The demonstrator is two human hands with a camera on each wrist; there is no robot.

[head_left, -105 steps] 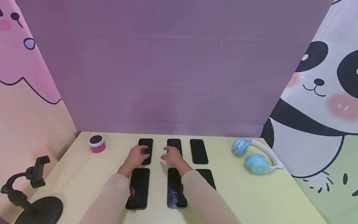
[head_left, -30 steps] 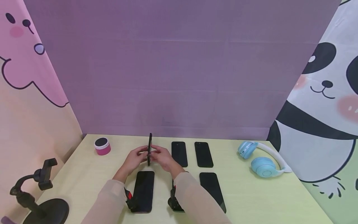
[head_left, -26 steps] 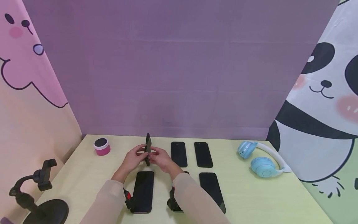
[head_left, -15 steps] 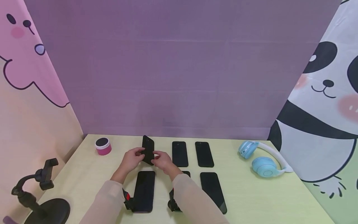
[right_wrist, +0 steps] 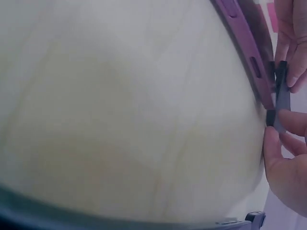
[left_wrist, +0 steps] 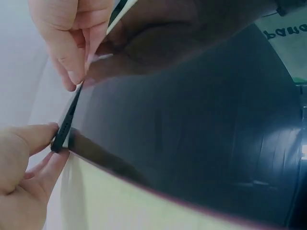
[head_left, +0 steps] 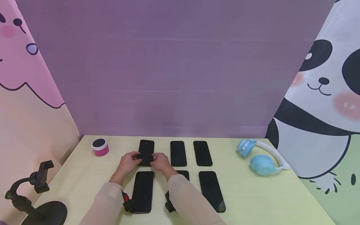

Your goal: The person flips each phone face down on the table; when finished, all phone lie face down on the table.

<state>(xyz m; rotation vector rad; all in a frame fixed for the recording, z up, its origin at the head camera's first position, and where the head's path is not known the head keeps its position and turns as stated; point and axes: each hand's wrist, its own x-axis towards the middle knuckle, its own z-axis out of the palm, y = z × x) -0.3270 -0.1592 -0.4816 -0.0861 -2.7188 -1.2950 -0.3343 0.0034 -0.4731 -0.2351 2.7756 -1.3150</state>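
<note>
In the head view, a black smartphone [head_left: 146, 152] lies at the back left of the table, its camera end away from me and its back facing up. My left hand [head_left: 127, 163] pinches its left long edge between thumb and fingers. On the opposite edge, the fingers of my right hand [head_left: 162, 163] grip it too. Both wrist views show this phone edge-on as a thin dark slab [left_wrist: 69, 117], fingertips at its sides. Just in front of it lies a larger black phone [head_left: 142, 192], close to the left wrist camera.
More dark phones, a back-row one [head_left: 178, 153], a back-right one [head_left: 202, 153] and a front-right one [head_left: 212, 191], form two rows. My right sleeve partly covers a front-middle phone [head_left: 184, 173]. Blue-white headphones [head_left: 263, 164], a pink jar [head_left: 100, 147] and a black phone stand [head_left: 42, 212] surround them.
The back-left phone was first lying flat, then both hands held it up on edge. It has since turned over and come down with its camera side up.
</note>
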